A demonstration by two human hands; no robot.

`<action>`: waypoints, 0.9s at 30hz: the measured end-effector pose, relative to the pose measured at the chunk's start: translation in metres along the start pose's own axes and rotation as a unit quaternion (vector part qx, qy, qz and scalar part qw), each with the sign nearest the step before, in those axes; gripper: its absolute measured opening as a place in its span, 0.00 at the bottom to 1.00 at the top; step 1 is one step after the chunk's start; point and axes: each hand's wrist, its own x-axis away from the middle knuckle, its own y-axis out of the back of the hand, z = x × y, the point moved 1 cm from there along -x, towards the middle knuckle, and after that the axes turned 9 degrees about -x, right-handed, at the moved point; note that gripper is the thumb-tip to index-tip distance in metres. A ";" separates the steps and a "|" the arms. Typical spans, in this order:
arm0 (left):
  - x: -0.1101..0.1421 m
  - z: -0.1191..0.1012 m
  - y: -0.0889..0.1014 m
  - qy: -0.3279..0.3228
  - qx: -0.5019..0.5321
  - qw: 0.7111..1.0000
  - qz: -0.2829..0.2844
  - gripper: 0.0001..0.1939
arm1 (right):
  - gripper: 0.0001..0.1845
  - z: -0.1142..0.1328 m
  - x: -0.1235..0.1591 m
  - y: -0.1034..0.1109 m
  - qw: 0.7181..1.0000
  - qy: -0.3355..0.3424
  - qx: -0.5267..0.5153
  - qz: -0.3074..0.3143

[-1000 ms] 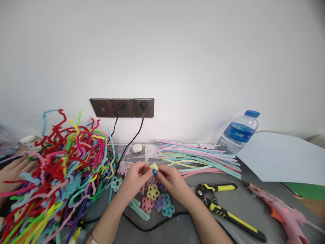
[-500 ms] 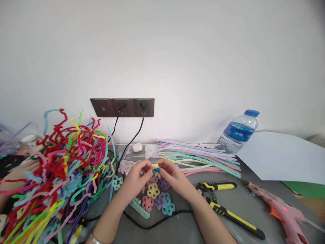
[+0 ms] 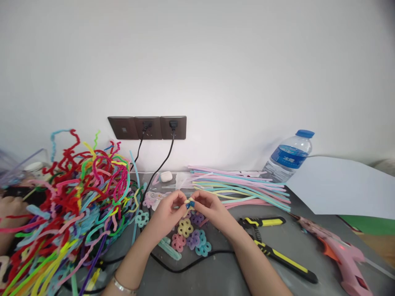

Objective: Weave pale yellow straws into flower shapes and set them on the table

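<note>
**Two hands pinching a small yellow pipe-cleaner piece above the bench**

Head view. The left hand and right hand meet near the middle of the bench; the fingers of both are closed narrowly on one small pale-yellow pipe-cleaner piece, held just above the surface. Compared with half a second ago, the hands have closed in slightly and the piece sits lower between the fingertips. Directly below lie finished pipe-cleaner flowers, about five in a cluster (yellow, pink, two purple, blue), with one more teal flower to their left. Toward the bench's left edge is a tangled heap of mixed-colour pipe cleaners; along the back edge, a bundle of straight pastel pipe cleaners. One water bottle with a blue label, its writing unreadable, stands at the back right beside one white sheet. Two yellow-handled tools and one pink glue gun lie right of the hands. Another person's hand shows at the far left edge.
</note>
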 end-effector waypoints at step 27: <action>0.001 -0.007 -0.020 0.140 0.411 0.901 0.020 0.11 | 0.06 0.016 0.005 -0.008 0.993 0.024 -0.115 -0.024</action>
